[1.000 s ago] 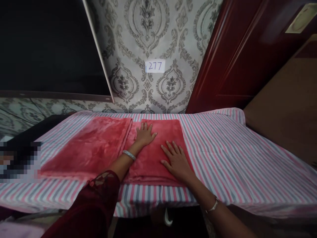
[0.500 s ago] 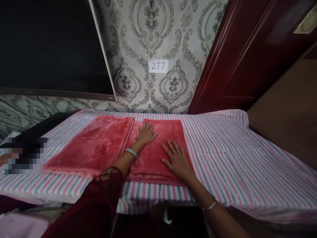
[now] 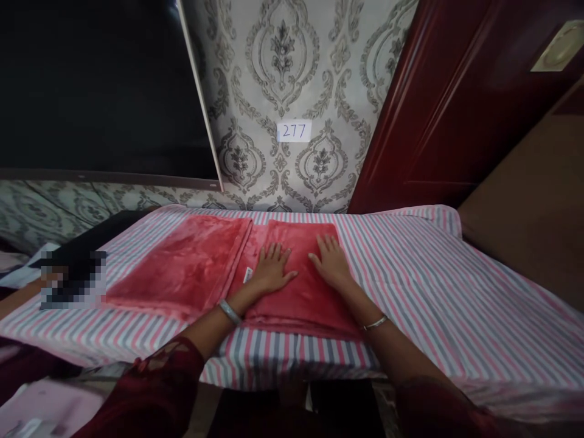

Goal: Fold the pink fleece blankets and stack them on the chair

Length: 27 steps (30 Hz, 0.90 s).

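Note:
A plush red blanket [image 3: 182,261] lies on the striped cloth, its right part folded over into a thicker panel with layered edges at the front. My left hand [image 3: 272,269] rests flat on the folded panel near its left side, fingers spread. Close to the panel's right edge, my right hand [image 3: 331,260] lies palm down with its fingers stretched out toward the wall. Neither hand grips the fabric. A small white label [image 3: 247,275] shows on the blanket just left of my left hand.
The pink, grey and white striped cloth [image 3: 410,292] covers the table. Behind stand a patterned wall with a paper marked 277 [image 3: 294,131], a large dark screen [image 3: 100,91] and a dark red door [image 3: 438,109]. Another person's arm [image 3: 27,292] reaches in at left, partly pixelated.
My left hand has slid nearer to me, uncovering the white label. My right hand has moved farther toward the wall along the right edge. The view has shifted slightly.

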Available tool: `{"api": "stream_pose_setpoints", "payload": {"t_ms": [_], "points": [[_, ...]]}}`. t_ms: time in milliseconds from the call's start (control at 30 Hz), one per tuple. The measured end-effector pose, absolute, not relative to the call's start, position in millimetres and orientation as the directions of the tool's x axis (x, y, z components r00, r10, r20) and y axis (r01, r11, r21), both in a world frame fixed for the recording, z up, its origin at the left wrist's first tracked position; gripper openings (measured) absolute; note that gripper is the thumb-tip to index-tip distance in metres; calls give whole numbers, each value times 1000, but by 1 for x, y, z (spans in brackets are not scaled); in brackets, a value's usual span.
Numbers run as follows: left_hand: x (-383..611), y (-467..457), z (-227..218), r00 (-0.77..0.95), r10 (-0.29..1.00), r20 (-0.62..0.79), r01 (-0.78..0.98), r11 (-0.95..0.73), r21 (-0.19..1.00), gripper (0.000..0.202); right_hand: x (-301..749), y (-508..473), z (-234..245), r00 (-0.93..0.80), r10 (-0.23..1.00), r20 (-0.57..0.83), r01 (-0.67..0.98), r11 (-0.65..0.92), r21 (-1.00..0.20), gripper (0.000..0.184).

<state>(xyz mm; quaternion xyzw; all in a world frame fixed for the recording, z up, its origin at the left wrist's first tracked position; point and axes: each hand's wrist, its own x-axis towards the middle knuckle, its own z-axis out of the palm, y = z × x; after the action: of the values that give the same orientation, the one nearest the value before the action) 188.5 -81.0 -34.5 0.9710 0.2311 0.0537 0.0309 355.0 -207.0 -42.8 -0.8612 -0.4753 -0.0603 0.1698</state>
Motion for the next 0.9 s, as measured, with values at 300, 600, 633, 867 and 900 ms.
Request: {"api": "stream_pose_setpoints", "payload": {"t_ms": [300,600,633,867,900], "points": [[187,-84,-51,865,478,152,473,-878,75,79,358,-205,-80,533,809,250,846,-517,-132,69],[193,-73,-32,879,473,55,462,-875,144,74,370,-199,-54,555,811,185,824,-507,-252,58],[198,-68,-25,883,468,47,455,-875,165,69,376,-195,-46,566,803,186,813,-507,-286,55],[269,-37,8,879,465,106,444,-879,175,57,407,-145,-11,633,733,251,765,-541,-350,54],[277,-34,5,875,472,108,452,-876,169,58,406,-141,-15,638,729,249,762,-552,-338,54]]}}
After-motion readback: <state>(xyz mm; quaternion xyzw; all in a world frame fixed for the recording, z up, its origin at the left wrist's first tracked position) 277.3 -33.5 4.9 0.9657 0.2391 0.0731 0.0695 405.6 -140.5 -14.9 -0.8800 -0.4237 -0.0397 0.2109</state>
